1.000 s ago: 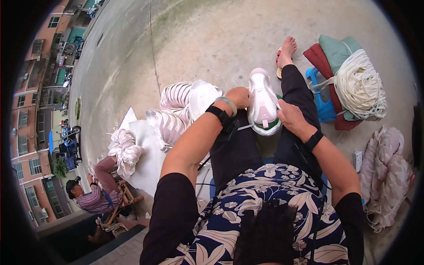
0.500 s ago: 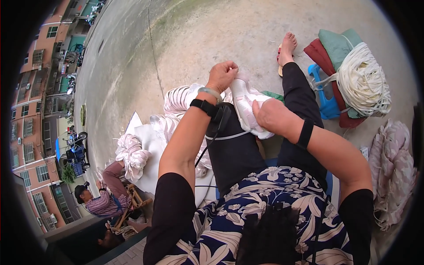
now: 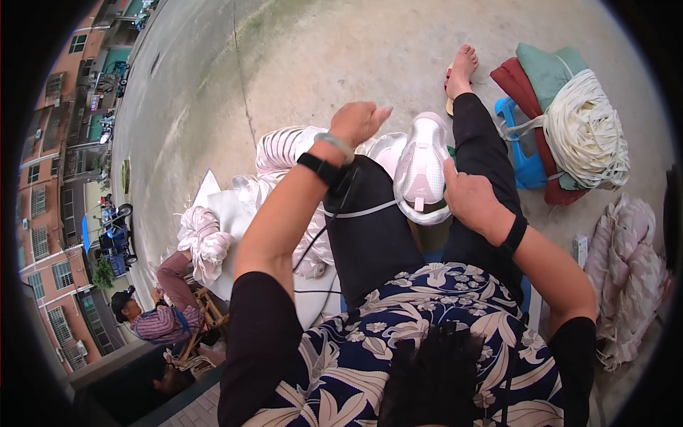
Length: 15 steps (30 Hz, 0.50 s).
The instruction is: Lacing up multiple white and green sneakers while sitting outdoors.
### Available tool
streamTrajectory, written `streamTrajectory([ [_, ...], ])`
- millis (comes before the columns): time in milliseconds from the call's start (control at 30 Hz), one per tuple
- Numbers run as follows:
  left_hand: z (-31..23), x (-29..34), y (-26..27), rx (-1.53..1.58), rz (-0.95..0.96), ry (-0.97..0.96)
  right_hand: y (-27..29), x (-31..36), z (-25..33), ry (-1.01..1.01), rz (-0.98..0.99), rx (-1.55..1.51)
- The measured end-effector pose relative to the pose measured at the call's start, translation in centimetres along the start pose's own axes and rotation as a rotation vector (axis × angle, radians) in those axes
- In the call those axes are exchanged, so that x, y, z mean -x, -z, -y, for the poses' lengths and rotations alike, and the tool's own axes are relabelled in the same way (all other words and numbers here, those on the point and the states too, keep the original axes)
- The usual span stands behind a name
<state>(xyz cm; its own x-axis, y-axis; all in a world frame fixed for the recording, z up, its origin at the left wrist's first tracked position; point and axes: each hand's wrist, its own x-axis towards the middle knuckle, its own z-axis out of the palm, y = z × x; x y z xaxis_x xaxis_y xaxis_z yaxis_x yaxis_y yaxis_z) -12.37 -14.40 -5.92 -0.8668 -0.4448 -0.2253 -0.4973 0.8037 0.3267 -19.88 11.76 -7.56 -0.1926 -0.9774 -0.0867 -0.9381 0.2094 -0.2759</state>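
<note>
A white and pale pink shoe upper (image 3: 421, 165) lies over my thighs, its rounded end pointing away from me and a pink tab towards me. My right hand (image 3: 475, 203) grips its right edge, fingers curled. Up and to the left, my left hand (image 3: 358, 124) is raised above the ground, apart from the upper. Its fingers are closed; anything thin in them is too small to make out. A second white piece (image 3: 386, 149) shows beside the upper, partly covered by it. A white band (image 3: 363, 213) runs across my left thigh, reaching the upper.
Tied bundles of pale pink and white pieces (image 3: 205, 243) lie on my left, another bundle (image 3: 622, 274) on my right. A blue stool (image 3: 524, 153) bears red and green cloth and a white cord bundle (image 3: 583, 132). A seated person (image 3: 158, 320) is at far left.
The shoe upper has turned from its side to face up and shifted right. My left hand has come away from it; my right hand has moved slightly right along its edge.
</note>
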Motion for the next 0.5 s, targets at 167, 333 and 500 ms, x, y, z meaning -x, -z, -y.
streamTrajectory([
  [167, -4.0, 9.2, -0.7, -0.284, -0.025, -0.314, 0.2, -0.6, 0.1, -0.009, -0.047, -0.072],
  [333, -5.5, 12.8, -3.4, -0.286, -0.129, -0.38, -1.5, -0.7, -0.3, -0.124, -0.044, -0.215],
  [500, -6.4, 13.1, -4.5, -0.208, -0.252, -0.34, -2.5, -1.4, -1.1, -0.252, 0.003, -0.344],
])
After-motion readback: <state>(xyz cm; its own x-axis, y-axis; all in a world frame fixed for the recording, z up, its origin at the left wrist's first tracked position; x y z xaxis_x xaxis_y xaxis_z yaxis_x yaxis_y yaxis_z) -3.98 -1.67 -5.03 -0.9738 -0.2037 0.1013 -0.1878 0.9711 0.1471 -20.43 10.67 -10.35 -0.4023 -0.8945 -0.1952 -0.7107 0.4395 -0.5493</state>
